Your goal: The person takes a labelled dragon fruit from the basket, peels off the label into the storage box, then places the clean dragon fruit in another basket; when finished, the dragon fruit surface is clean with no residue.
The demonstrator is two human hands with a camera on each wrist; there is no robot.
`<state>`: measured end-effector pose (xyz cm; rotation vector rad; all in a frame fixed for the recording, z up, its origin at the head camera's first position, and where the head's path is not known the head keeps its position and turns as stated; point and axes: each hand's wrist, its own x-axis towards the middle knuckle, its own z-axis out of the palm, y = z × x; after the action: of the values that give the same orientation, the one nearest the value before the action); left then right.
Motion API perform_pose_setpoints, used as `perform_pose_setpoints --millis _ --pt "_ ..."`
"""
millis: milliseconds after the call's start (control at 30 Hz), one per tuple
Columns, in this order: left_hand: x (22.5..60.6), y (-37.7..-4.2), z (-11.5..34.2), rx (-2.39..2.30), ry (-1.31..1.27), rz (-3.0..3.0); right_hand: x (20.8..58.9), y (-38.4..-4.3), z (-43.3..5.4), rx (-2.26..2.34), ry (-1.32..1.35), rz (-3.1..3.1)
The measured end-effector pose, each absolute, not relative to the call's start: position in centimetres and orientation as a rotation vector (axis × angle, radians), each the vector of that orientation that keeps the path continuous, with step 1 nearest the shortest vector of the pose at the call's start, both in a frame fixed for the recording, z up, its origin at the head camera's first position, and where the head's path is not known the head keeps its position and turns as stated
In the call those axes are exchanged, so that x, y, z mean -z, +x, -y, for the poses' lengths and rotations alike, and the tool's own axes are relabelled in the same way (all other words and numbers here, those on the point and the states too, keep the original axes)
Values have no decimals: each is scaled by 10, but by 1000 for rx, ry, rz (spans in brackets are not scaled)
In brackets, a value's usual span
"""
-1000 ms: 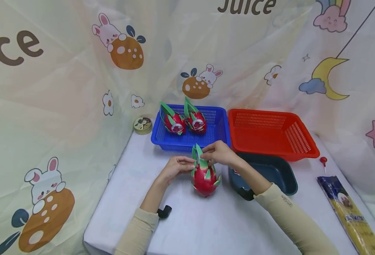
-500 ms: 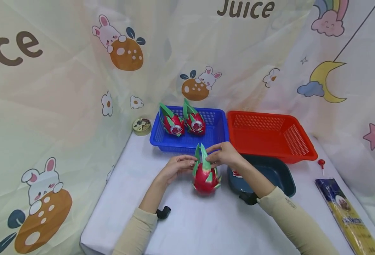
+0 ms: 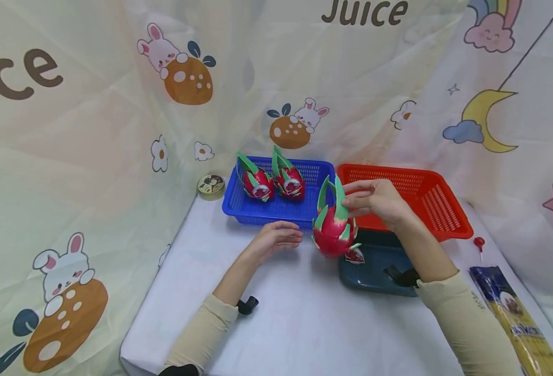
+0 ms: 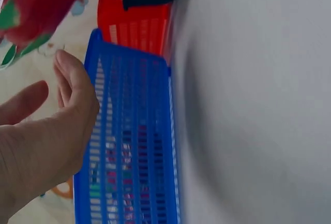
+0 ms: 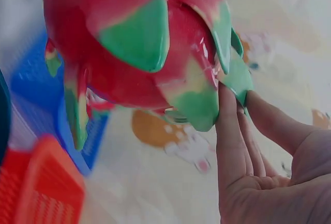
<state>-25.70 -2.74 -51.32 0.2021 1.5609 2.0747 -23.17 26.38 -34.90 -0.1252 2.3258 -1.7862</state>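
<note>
My right hand (image 3: 379,202) pinches a green top leaf of a red dragon fruit (image 3: 333,232) and holds it up off the table, between the baskets and the dark tray. In the right wrist view, the thumb and fingers grip the leaf tip of the dragon fruit (image 5: 134,43), which hangs away from the palm. My left hand (image 3: 276,239) is apart from the fruit, its fingers relaxed and nothing in them, in front of the blue basket (image 3: 245,213). The left wrist view has the left hand (image 4: 57,125) beside the basket's mesh wall. Two more dragon fruits (image 3: 257,184) lie inside that basket.
A red basket (image 3: 403,193) stands right of the blue one. Before it sits a dark blue-green tray (image 3: 375,274) with a round sticker (image 3: 354,256) overlapping its edge. A lollipop (image 3: 479,243) and a long yellow packet (image 3: 516,318) lie at right; a round tin (image 3: 211,186) stands at left.
The right hand has lifted the dragon fruit and carried it to the right and toward the red basket. The left hand has let go and stays behind.
</note>
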Motion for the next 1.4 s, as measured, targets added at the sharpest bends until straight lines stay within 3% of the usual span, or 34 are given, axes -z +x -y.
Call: perform_pose_setpoints --millis 233,533,833,1400 --pt "510 -250 -11 -2164 148 -1372 318 -246 -294 1825 -43 -2447" --pt "517 -244 -61 -2192 122 -1185 313 -271 -320 1756 39 -2554" --pt "526 -246 -95 -2346 78 -1056 323 -303 -335 1624 176 -2659" --pt "533 -252 -110 -2385 -64 -903 366 -364 -354 1616 200 -2636"
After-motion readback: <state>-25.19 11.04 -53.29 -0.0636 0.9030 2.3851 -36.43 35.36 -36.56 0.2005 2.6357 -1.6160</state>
